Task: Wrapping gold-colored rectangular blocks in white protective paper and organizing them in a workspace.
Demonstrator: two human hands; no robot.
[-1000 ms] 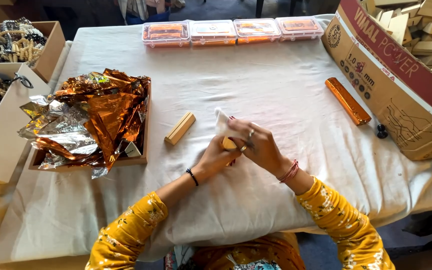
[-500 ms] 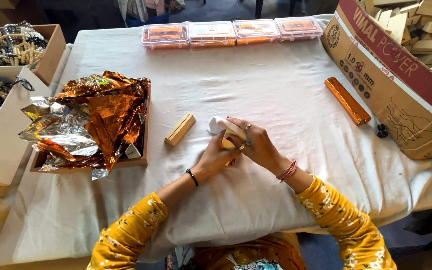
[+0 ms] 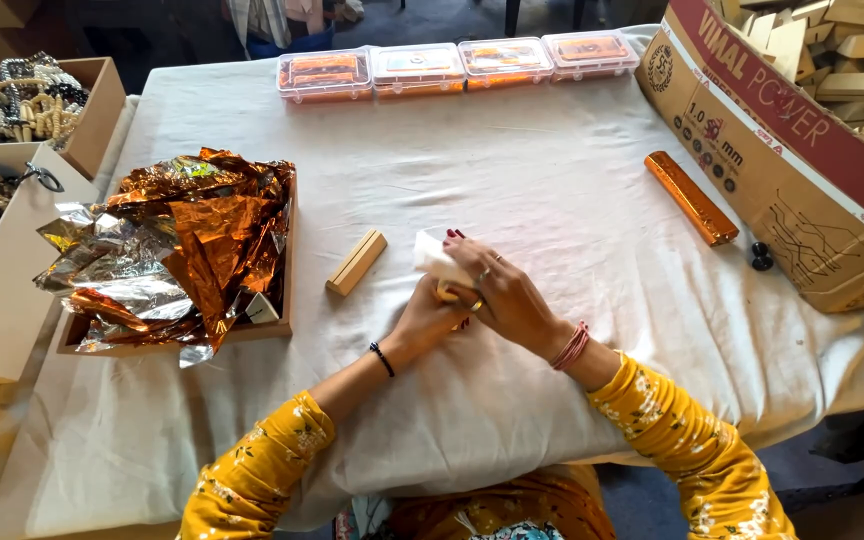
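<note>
Both hands meeting at the middle of the desk (image 3: 552, 180), over its white cloth. Left hand (image 3: 430, 318) curled under a small wooden block (image 3: 447, 292), fingers pressed around its lower end. Right hand (image 3: 505, 295) laid over the top, fingers pinching a white cloth pad (image 3: 435, 257) against the block. Most of the block hidden between the two palms; only a pale sliver showing. Black band on the left wrist, pink bands on the right, yellow flowered sleeves on both arms.

Just left of the hands, apart from them, a second wooden block (image 3: 356, 262) lying flat and slanted. Further left, a shallow wooden tray (image 3: 287, 290) heaped with crumpled orange and silver foil (image 3: 177, 240). Beyond the desk's left edge, open cardboard boxes of bangles (image 3: 12, 100).

Well to the right, a bar wrapped in orange foil (image 3: 691, 197) lying at a slant near a large cardboard box (image 3: 782, 190) with plain wooden blocks inside. Two small black knobs (image 3: 760, 257) beside that box. Along the far edge, four clear lidded containers (image 3: 457, 65) in a row.
</note>
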